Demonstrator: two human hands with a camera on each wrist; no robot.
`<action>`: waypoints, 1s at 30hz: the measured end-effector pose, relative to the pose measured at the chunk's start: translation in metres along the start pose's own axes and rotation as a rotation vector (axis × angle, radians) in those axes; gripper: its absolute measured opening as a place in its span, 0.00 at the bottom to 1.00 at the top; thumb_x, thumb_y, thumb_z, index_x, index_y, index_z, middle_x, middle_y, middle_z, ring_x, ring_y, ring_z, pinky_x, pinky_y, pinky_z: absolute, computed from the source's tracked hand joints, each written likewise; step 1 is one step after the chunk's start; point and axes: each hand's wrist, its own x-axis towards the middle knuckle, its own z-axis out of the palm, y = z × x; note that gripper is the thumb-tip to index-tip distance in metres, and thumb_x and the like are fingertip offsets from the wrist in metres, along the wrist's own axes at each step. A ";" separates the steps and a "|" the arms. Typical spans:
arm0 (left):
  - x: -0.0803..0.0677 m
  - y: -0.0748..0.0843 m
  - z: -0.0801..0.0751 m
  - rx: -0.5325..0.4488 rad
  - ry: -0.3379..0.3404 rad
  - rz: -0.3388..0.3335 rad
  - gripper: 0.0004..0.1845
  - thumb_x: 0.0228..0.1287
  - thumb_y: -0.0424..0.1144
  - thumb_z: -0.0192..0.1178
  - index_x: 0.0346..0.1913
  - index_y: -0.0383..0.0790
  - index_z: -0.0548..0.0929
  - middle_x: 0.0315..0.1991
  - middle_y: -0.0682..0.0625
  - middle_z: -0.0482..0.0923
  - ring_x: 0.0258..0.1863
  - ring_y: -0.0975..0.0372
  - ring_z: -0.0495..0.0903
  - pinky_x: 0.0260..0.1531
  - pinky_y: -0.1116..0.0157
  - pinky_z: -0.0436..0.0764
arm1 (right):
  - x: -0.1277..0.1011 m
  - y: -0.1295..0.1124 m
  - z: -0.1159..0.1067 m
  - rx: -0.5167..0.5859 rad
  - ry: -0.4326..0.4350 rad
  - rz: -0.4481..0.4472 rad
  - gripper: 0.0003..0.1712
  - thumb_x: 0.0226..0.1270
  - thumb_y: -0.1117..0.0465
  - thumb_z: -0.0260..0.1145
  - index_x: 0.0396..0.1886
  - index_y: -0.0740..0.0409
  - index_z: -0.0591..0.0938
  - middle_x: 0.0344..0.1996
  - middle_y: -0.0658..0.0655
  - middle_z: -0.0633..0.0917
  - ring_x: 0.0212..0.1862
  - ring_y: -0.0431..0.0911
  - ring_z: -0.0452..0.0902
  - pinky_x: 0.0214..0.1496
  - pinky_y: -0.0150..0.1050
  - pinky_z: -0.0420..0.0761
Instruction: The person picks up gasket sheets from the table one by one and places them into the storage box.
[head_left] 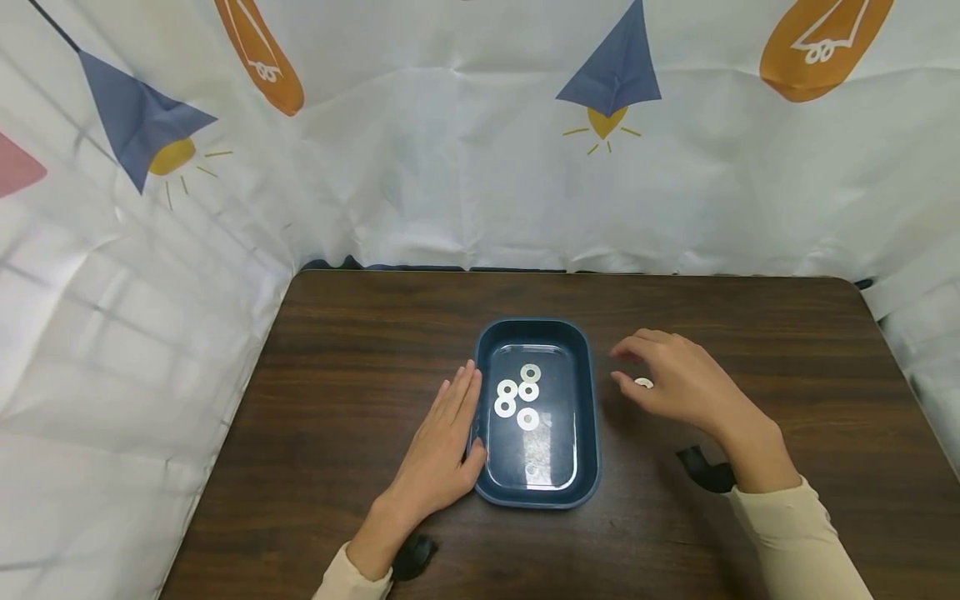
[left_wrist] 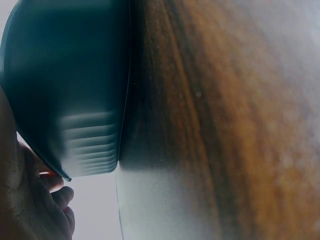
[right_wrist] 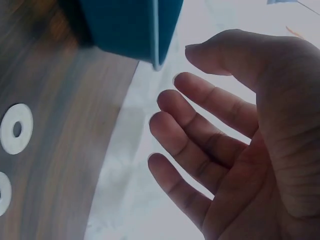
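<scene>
A dark blue rectangular tray lies on the table, with several flat white rings like washers inside it. Along its left rim rests my left hand, fingers straight and thumb at the edge. The left wrist view shows the tray's ribbed outer side beside that hand. To the right of the tray, my right hand hovers with loosely bent fingers, holding nothing. A white ring shows between its thumb and fingers, on the table below. Two rings appear in the right wrist view, one cut off.
The brown wood-grain table extends on both sides of the tray. White fabric printed with lamps and bulbs hangs behind the table and along its sides. Dark wrist devices sit at both wrists.
</scene>
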 end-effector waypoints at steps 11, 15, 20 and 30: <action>0.001 -0.001 0.001 -0.019 0.012 0.020 0.51 0.68 0.41 0.58 0.87 0.48 0.41 0.90 0.52 0.38 0.89 0.62 0.39 0.88 0.64 0.36 | -0.013 0.019 0.008 0.029 0.017 0.039 0.17 0.67 0.61 0.73 0.54 0.60 0.87 0.47 0.57 0.90 0.48 0.53 0.88 0.51 0.58 0.88; 0.001 0.000 0.001 -0.016 0.008 0.019 0.51 0.69 0.41 0.58 0.87 0.48 0.41 0.90 0.53 0.37 0.89 0.62 0.38 0.89 0.61 0.40 | -0.020 0.026 0.009 0.030 0.024 0.073 0.18 0.68 0.61 0.73 0.55 0.59 0.87 0.47 0.57 0.90 0.49 0.54 0.87 0.51 0.59 0.87; 0.001 0.001 0.000 -0.018 -0.001 0.009 0.51 0.69 0.41 0.58 0.87 0.48 0.41 0.90 0.54 0.36 0.89 0.63 0.37 0.89 0.55 0.46 | -0.025 0.032 0.011 0.027 0.014 0.108 0.19 0.68 0.59 0.74 0.56 0.60 0.87 0.49 0.59 0.89 0.50 0.56 0.87 0.53 0.62 0.87; -0.001 0.001 -0.001 -0.008 -0.008 -0.002 0.51 0.69 0.41 0.59 0.87 0.49 0.40 0.90 0.55 0.35 0.89 0.64 0.36 0.88 0.54 0.47 | -0.028 0.043 0.028 0.010 0.021 0.116 0.18 0.67 0.58 0.75 0.53 0.61 0.89 0.52 0.62 0.90 0.56 0.63 0.85 0.60 0.67 0.82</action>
